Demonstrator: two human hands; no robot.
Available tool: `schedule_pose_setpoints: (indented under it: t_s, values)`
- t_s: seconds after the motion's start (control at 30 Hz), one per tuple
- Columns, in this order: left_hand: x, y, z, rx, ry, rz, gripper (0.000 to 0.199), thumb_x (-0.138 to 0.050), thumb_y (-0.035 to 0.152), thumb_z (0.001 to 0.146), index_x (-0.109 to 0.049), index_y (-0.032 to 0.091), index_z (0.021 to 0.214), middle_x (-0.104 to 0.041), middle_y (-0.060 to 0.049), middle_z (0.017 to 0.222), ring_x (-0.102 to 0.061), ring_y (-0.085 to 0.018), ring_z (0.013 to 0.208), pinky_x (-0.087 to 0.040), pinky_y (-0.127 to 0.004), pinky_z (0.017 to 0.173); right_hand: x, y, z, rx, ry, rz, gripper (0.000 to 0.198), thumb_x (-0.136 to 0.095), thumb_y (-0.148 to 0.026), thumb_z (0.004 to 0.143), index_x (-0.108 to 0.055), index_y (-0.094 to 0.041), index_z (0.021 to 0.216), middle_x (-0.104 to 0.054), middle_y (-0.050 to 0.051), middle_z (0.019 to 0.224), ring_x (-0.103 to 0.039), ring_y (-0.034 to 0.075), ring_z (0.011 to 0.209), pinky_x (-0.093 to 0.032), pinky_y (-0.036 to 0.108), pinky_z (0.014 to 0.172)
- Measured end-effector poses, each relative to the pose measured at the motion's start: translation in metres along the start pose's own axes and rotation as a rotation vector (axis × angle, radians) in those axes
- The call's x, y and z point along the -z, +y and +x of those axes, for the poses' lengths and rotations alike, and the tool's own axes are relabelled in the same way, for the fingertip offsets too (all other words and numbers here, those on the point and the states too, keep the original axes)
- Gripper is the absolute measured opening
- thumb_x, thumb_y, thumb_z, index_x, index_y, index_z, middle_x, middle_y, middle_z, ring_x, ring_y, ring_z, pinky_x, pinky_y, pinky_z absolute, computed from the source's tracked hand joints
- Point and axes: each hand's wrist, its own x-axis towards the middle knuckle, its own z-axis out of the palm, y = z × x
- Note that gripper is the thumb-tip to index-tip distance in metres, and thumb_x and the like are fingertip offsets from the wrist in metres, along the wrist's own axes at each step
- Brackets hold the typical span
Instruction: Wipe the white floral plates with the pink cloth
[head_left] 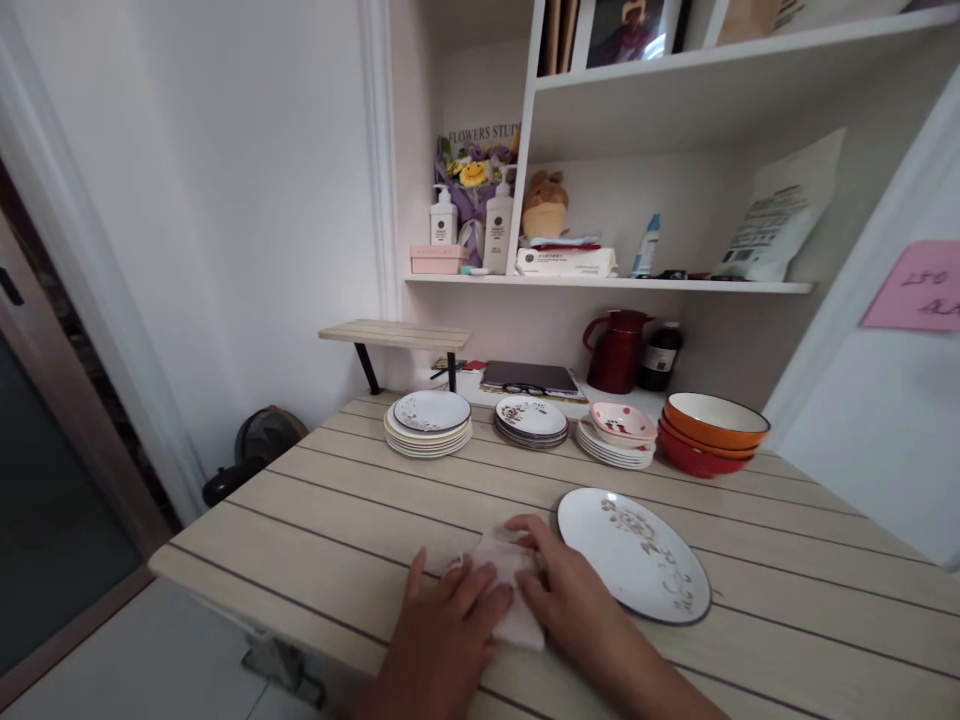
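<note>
A thin white cloth [511,590], crumpled and partly folded, lies on the table under both hands. My left hand [457,620] rests on its left side with the fingers stretched out and spread over it. At the cloth's right edge, my right hand [566,590] has its fingers bent round the fabric, thumb on top. Just beyond that hand is a large oval white plate [637,555] with a brown flower pattern and dark rim, lying flat. The undersides of both hands are hidden.
Along the back stand plate stacks [427,425], [531,420], small plates [615,452] topped by a pink-rimmed bowl [622,422], and orange and red bowls [709,440]. Behind them are a red jug [616,350], a dark bottle [661,358] and a small raised stand [394,334].
</note>
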Motion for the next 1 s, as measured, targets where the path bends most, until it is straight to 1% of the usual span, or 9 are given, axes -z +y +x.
schedule_pose_setpoints:
  t_s: [0.1, 0.27, 0.4, 0.5, 0.57, 0.63, 0.73, 0.83, 1.0]
  values:
    - [0.0, 0.001, 0.005, 0.082, -0.15, -0.096, 0.051, -0.063, 0.012, 0.078, -0.056, 0.033, 0.123, -0.063, 0.0, 0.128, -0.057, -0.028, 0.118, -0.037, -0.06, 0.103, 0.006, -0.004, -0.007, 0.193, 0.16, -0.263, 0.055, -0.044, -0.01, 0.079, -0.048, -0.028, 0.131, -0.047, 0.01, 0.14, -0.057, 0.024, 0.113, -0.048, 0.039, 0.089]
    - [0.004, -0.002, 0.002, 0.145, -0.168, -0.175, 0.051, -0.066, 0.017, 0.076, -0.057, 0.033, 0.124, -0.062, -0.002, 0.129, -0.054, -0.029, 0.12, -0.039, -0.056, 0.101, 0.009, -0.014, -0.015, 0.276, -0.081, -0.372, 0.015, -0.051, -0.021, 0.087, -0.065, -0.021, 0.084, -0.068, 0.006, 0.09, -0.061, 0.022, 0.086, -0.047, 0.036, 0.08]
    - [0.006, -0.006, 0.006, 0.123, -0.072, -0.232, 0.046, -0.066, 0.019, 0.076, -0.06, 0.035, 0.12, -0.067, 0.0, 0.119, -0.06, -0.022, 0.109, -0.045, -0.041, 0.093, 0.027, -0.009, -0.006, 0.237, -0.122, -0.229, 0.017, -0.05, -0.024, 0.088, -0.066, -0.023, 0.084, -0.07, 0.002, 0.083, -0.063, 0.019, 0.08, -0.046, 0.031, 0.075]
    - [0.004, -0.011, 0.013, 0.18, -0.035, -0.325, 0.042, -0.059, 0.011, 0.076, -0.065, 0.035, 0.11, -0.069, 0.002, 0.108, -0.062, -0.02, 0.1, -0.047, -0.035, 0.086, 0.065, 0.023, 0.009, 0.083, 0.088, -0.115, 0.024, -0.043, -0.032, 0.091, -0.063, -0.023, 0.101, -0.07, 0.004, 0.099, -0.065, 0.019, 0.085, -0.048, 0.03, 0.075]
    - [-0.001, -0.017, 0.019, 0.268, 0.009, -0.389, 0.037, -0.056, 0.01, 0.076, -0.068, 0.031, 0.104, -0.071, -0.001, 0.101, -0.063, -0.021, 0.096, -0.048, -0.036, 0.084, 0.095, 0.056, 0.016, -0.075, 0.289, -0.206, 0.032, -0.042, -0.038, 0.091, -0.058, -0.022, 0.114, -0.068, 0.009, 0.109, -0.066, 0.021, 0.084, -0.048, 0.034, 0.074]
    - [-0.006, -0.024, 0.028, 0.365, 0.097, -0.458, 0.03, -0.052, 0.015, 0.079, -0.069, 0.026, 0.101, -0.071, -0.004, 0.097, -0.063, -0.022, 0.093, -0.05, -0.038, 0.083, 0.12, 0.09, 0.018, -0.211, 0.38, -0.38, 0.039, -0.044, -0.041, 0.088, -0.056, -0.019, 0.119, -0.063, 0.014, 0.118, -0.066, 0.024, 0.085, -0.047, 0.037, 0.075]
    - [-0.01, -0.026, 0.05, 0.446, 0.267, -0.565, 0.03, -0.045, 0.022, 0.085, -0.068, 0.022, 0.103, -0.07, -0.006, 0.1, -0.064, -0.022, 0.093, -0.051, -0.037, 0.083, 0.137, 0.122, 0.014, -0.396, 0.283, -0.438, 0.042, -0.047, -0.044, 0.086, -0.057, -0.019, 0.118, -0.067, 0.014, 0.11, -0.066, 0.025, 0.089, -0.045, 0.037, 0.078]
    - [-0.004, -0.011, 0.081, 0.349, 0.351, -0.552, 0.032, -0.043, 0.021, 0.086, -0.065, 0.022, 0.109, -0.068, -0.007, 0.105, -0.061, -0.023, 0.098, -0.049, -0.038, 0.085, 0.133, 0.127, 0.012, -0.404, 0.14, -0.343, 0.04, -0.043, -0.051, 0.087, -0.062, -0.021, 0.105, -0.07, 0.012, 0.106, -0.064, 0.026, 0.096, -0.043, 0.034, 0.077]
    - [-0.008, 0.027, 0.127, 0.068, 0.215, -0.417, 0.034, -0.05, 0.014, 0.085, -0.064, 0.029, 0.112, -0.067, -0.003, 0.109, -0.057, -0.023, 0.103, -0.041, -0.042, 0.094, 0.121, 0.118, 0.017, -0.541, 0.151, -0.295, 0.029, -0.068, -0.041, 0.068, -0.056, -0.02, 0.085, -0.071, 0.008, 0.086, -0.063, 0.023, 0.077, -0.039, 0.03, 0.063]
